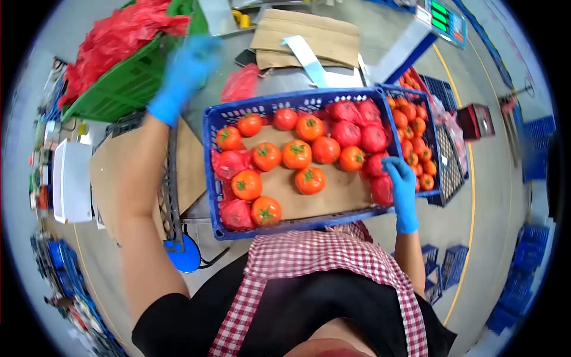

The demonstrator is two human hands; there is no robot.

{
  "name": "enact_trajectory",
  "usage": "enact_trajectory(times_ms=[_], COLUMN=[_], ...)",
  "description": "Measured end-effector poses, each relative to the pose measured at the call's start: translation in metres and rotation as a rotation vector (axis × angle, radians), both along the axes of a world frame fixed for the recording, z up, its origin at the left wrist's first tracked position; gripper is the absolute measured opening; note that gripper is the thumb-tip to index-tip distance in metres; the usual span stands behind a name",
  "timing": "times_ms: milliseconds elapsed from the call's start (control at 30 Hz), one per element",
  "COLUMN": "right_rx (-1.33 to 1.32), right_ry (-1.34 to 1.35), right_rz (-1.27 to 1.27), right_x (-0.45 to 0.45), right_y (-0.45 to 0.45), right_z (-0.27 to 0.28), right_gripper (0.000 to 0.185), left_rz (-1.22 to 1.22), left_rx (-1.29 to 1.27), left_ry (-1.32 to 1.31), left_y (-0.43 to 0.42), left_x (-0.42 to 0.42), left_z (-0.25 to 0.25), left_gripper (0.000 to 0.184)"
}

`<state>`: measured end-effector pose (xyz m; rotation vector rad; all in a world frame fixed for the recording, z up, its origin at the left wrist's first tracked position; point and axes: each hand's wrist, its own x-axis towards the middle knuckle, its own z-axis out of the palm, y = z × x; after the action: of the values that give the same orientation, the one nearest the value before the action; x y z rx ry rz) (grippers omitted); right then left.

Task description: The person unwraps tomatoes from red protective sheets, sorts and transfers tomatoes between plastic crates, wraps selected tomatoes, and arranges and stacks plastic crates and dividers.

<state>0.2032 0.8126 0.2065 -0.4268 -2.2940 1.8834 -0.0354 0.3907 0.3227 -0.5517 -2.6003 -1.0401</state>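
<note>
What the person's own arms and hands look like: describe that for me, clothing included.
The left hand and right hand wear matching blue gloves that reach past the wrists. The left one is blurred; no markings can be made out on either. Above the gloves, the forearms are bare, and short black sleeves cover the upper arms.

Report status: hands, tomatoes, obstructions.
Left hand blurred, near green crate. Right hand at blue crate, right side. Loose tomatoes, red-wrapped ones inside. No obstruction seen.
</note>
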Motion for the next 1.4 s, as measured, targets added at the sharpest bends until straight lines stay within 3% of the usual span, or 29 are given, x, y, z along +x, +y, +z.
enact_trajectory(times_ms=[33,67,100,133,167,233,300,400,433,500,567,667,700,767,800,833,933,967,1000,1067,1200,1267,1300,1400], right_rx=[-0.022,-0.068,-0.010,0.051,0.113,0.279,0.171,0.111,0.155,0.145,0.160,0.220,0.241,0.254,0.236,0.217,0.271,0.263,0.270,0.284,0.245,0.290,0.293,0.125], right_ry=[0.016,0.046,0.062,0.083,0.102,0.075,0.055,0.061,0.046,0.083,0.027,0.072,0.054,0.056,0.070,0.085,-0.007,-0.012,-0.005,0.026,0.176,0.179,0.191,0.121], right_rz=[-0.035,-0.054,-0.038,-0.017,0.007,0.061,0.050,0.035,0.060,0.057,0.020,0.140,0.154,0.126,0.095,0.063,0.179,0.186,0.173,0.140,0.029,0.047,0.048,0.015], right_x=[-0.004,-0.007,-0.007,-0.009,-0.010,-0.007,-0.004,-0.001,0.001,0.003,0.002,0.000,-0.002,-0.001,-0.002,-0.004,-0.003,-0.001,0.000,-0.006,-0.018,-0.013,-0.009,0.001], right_y=[0.004,0.005,0.005,0.004,0.001,-0.012,-0.017,-0.018,-0.015,-0.029,-0.032,-0.035,-0.033,-0.031,-0.025,-0.024,-0.030,-0.030,-0.027,-0.022,0.006,-0.010,-0.011,-0.038], right_z=[-0.002,-0.006,-0.010,-0.014,-0.014,-0.004,-0.018,-0.048,-0.051,-0.027,-0.020,-0.018,-0.012,-0.019,-0.035,-0.044,-0.025,-0.027,-0.031,-0.044,-0.083,-0.067,-0.062,-0.029], right_gripper=[0.014,0.013,0.013,0.014,0.014,0.014,0.014,0.013,0.013,0.014,0.017,0.018,0.017,0.017,0.017,0.017,0.016,0.016,0.016,0.016,0.016,0.017,0.018,0.018], left_rz=[-0.336,-0.343,-0.574,-0.686,-0.622,-0.550,-0.423,-0.317,-0.305,-0.169,-0.065,-0.157,-0.086,-0.083,0.089,-0.099,0.359,0.490,0.548,0.597,0.526,0.059,0.280,0.149], left_rx=[0.010,0.065,0.088,0.043,-0.142,-0.467,-0.601,-0.633,-0.614,-0.174,0.118,1.216,1.401,1.699,1.717,1.904,1.649,1.326,1.475,1.478,0.987,1.220,1.133,0.938], left_ry=[-0.072,-0.296,-0.432,-0.316,-0.376,-0.053,0.080,-0.042,-0.088,-0.097,-0.461,-0.836,-0.925,-0.637,-0.476,-0.473,0.270,0.278,0.247,0.120,-0.300,-0.592,-0.655,-0.533], left_y=[0.036,0.066,0.096,0.117,0.141,0.172,0.194,0.211,0.207,0.183,0.151,0.087,0.070,0.015,-0.020,-0.078,-0.227,-0.290,-0.327,-0.338,-0.236,-0.198,-0.162,-0.110], left_x=[0.030,0.052,0.072,0.086,0.108,0.123,0.130,0.122,0.125,0.134,0.143,0.158,0.163,0.162,0.164,0.162,0.145,0.147,0.147,0.143,0.156,0.156,0.155,0.147], left_z=[-0.023,-0.060,-0.075,-0.101,-0.087,-0.139,-0.143,-0.174,-0.162,-0.154,-0.095,-0.074,-0.063,-0.074,-0.074,-0.067,0.011,0.025,0.036,0.046,-0.011,-0.062,-0.058,-0.072], left_gripper=[0.025,0.032,0.040,0.048,0.054,0.062,0.055,0.043,0.043,0.062,0.061,0.054,0.048,0.051,0.046,0.039,0.038,0.040,0.039,0.036,0.028,0.025,0.023,0.025])
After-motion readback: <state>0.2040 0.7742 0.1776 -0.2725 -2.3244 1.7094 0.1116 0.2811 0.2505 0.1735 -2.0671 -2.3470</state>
